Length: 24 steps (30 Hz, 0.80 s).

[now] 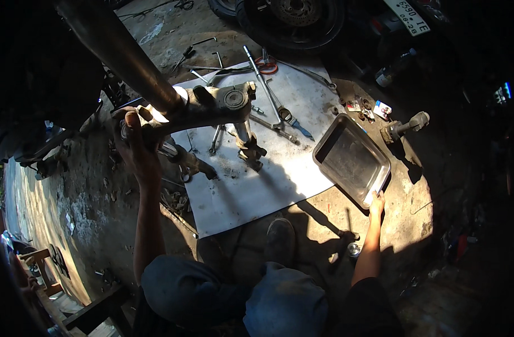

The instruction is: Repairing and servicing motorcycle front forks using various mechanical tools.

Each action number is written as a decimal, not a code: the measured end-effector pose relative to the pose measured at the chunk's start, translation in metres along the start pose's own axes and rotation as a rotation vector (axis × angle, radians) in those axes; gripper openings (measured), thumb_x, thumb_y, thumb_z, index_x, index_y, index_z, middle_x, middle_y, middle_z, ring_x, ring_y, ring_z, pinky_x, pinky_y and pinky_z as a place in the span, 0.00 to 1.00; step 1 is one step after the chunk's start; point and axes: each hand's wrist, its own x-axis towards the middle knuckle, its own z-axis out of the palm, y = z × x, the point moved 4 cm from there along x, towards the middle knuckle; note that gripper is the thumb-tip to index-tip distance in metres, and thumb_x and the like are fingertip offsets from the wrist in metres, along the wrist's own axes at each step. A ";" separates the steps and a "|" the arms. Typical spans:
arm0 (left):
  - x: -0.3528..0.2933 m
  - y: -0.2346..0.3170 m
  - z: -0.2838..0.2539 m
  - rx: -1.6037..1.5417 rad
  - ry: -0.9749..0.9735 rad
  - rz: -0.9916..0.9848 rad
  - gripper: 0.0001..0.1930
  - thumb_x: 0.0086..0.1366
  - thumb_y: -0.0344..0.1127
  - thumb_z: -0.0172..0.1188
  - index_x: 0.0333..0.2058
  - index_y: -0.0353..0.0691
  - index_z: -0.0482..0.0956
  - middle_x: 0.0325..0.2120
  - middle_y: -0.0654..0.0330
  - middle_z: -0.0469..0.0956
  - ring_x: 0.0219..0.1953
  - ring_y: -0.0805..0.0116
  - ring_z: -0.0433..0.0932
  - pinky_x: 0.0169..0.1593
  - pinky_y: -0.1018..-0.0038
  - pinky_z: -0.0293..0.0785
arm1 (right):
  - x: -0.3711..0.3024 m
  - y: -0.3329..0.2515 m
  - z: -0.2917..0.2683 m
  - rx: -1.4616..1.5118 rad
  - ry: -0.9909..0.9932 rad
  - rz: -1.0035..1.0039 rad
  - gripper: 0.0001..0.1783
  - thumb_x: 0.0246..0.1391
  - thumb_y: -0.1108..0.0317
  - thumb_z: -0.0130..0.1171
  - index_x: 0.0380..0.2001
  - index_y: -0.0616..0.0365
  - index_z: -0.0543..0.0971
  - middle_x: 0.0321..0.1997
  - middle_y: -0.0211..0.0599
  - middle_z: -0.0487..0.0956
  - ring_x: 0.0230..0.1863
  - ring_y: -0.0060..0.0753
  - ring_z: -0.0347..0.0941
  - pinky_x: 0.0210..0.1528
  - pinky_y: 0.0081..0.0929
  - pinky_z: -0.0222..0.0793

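Note:
My left hand (138, 147) is wrapped round the left end of a motorcycle fork clamp (215, 112), a dark metal yoke raised in front of me. A thick fork tube (128, 67) runs up from it to the upper left. Lower fork parts (249, 150) show beneath the clamp, over a white sheet (223, 216). On the right, my right hand (376, 203) grips the near corner of a dark rectangular tray (328, 164). The tray lies partly over the sheet's right edge, with nothing large in it. Some fingers under its rim are hidden.
On the sheet lie a long socket wrench (262, 81), a blue-bladed tool (295, 122) and several wrenches. A metal shaft part (406, 128) stands right of the tray, near small boxes (382, 109). A motorcycle wheel (293, 22) is at the back. My boot (280, 238) is near the sheet's front edge.

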 end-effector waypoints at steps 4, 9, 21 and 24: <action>-0.008 0.011 -0.008 0.009 0.006 -0.070 0.17 0.72 0.51 0.57 0.43 0.42 0.74 0.31 0.68 0.73 0.28 0.81 0.74 0.27 0.81 0.73 | -0.047 -0.030 0.020 -0.162 0.123 -0.099 0.35 0.65 0.60 0.58 0.66 0.75 0.62 0.68 0.61 0.68 0.68 0.49 0.66 0.70 0.34 0.58; -0.017 0.018 -0.006 0.003 0.020 -0.072 0.16 0.72 0.50 0.56 0.41 0.42 0.73 0.29 0.68 0.72 0.25 0.82 0.71 0.26 0.82 0.71 | -0.117 -0.046 -0.008 -0.168 -0.012 -0.116 0.30 0.67 0.68 0.55 0.66 0.74 0.63 0.66 0.57 0.71 0.64 0.42 0.70 0.65 0.33 0.63; -0.016 0.017 -0.002 0.058 0.004 -0.124 0.17 0.72 0.53 0.54 0.42 0.44 0.73 0.25 0.68 0.72 0.23 0.81 0.71 0.24 0.81 0.64 | -0.140 -0.082 0.082 -0.245 -0.115 -0.054 0.29 0.65 0.64 0.55 0.63 0.72 0.67 0.60 0.58 0.76 0.58 0.50 0.76 0.59 0.35 0.69; -0.015 0.023 -0.009 0.124 -0.003 -0.103 0.18 0.73 0.54 0.52 0.40 0.45 0.72 0.23 0.69 0.71 0.22 0.81 0.70 0.24 0.81 0.64 | -0.135 -0.128 0.113 -0.160 -0.272 -0.009 0.29 0.66 0.61 0.55 0.63 0.71 0.68 0.61 0.61 0.75 0.63 0.53 0.72 0.63 0.39 0.65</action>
